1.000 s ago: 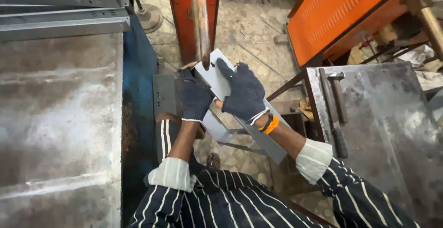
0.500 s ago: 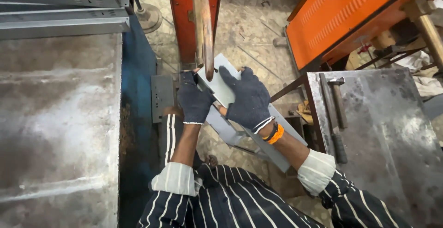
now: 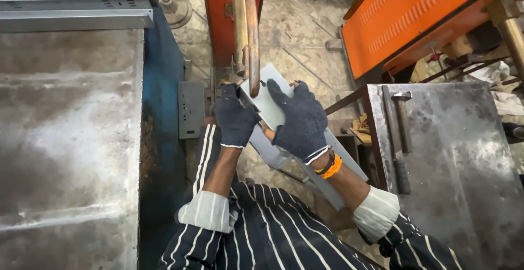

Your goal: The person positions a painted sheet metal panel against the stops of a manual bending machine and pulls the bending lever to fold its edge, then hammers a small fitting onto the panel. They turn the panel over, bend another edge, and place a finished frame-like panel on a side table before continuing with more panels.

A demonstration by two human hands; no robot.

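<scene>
Steel table: a big scuffed sheet-metal top fills the space well out to the left of the grip, with grey steel channels stacked at its far end.
Side bench: a second worn metal top stands off to the right of the hands, well apart from them.
Orange machine cover: a slotted orange panel slants away beyond the grip and to its right.
Red machine frame: a red upright rises straight ahead of the hands, and from it a rusty copper-coloured arm comes down; its tip meets the far edge of the held panel, between the two hands.
Grey metal panel: a long, flat, pale-grey sheet-metal piece lies tilted over the floor, its far end pushed up to the arm, its near end running back under the right wrist toward the body.
Grey box: a small grey plate is fixed on the blue table flank, just left of the left hand.
Hammer: a long-handled hammer lies on the side bench, right of the grip.
Right hand: in a dark knit glove, laid over the panel's top face, fingers curled round its edge, clasping it; orange and black bands at the wrist.
Left hand: gloved alike, clenched on the panel's left edge beside the arm's tip.
</scene>
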